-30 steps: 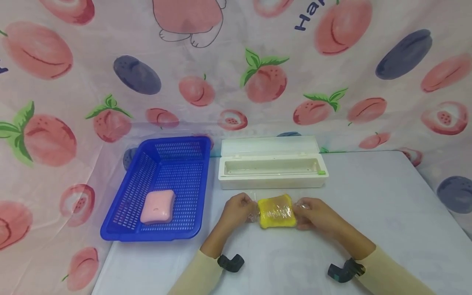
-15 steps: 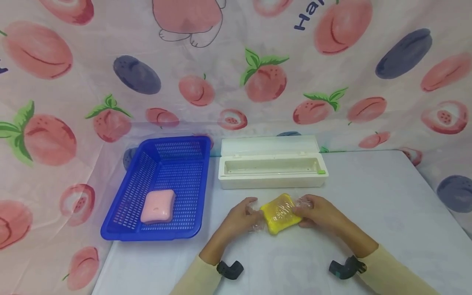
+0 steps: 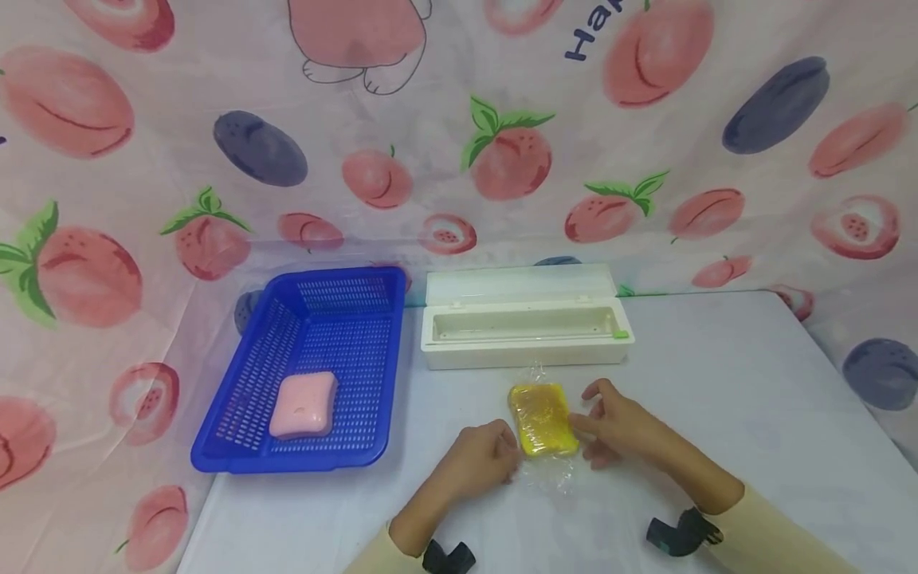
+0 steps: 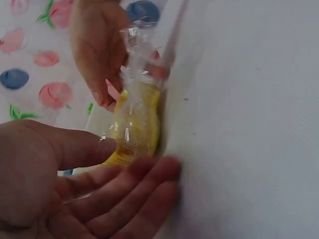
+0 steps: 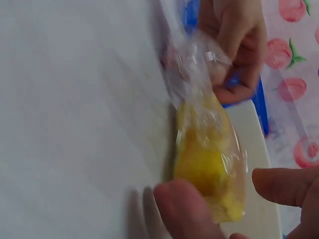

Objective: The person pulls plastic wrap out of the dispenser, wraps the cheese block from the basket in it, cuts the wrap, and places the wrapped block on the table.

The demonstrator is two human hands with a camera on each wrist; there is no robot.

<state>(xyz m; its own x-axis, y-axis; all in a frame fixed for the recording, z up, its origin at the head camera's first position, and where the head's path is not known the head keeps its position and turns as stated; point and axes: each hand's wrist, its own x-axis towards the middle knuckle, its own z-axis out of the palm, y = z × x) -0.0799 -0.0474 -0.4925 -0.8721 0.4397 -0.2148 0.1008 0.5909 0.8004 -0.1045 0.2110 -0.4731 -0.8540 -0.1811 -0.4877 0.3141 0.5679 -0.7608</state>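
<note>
A yellow, toast-like slice with a brownish top, wrapped in clear plastic film, lies on the white table between my hands. Loose ends of film stick out at its near and far sides. My left hand is at its near left corner; in the left wrist view the thumb and loosely bent fingers stand apart. To the right, my right hand has thumb and fingers spread, one fingertip at the slice's right edge. The right wrist view shows the wrapped slice beyond that hand's parted thumb and finger.
Behind the slice stands a long white box, its lid raised and a small green slider on its front edge. A blue perforated basket on the left holds a pink rounded box. Fruit-print cloth hangs behind.
The wrapped slice has turned about a quarter turn, its film ends now pointing near and far. Both hands have released the film; the left hand has moved closer to the person.
</note>
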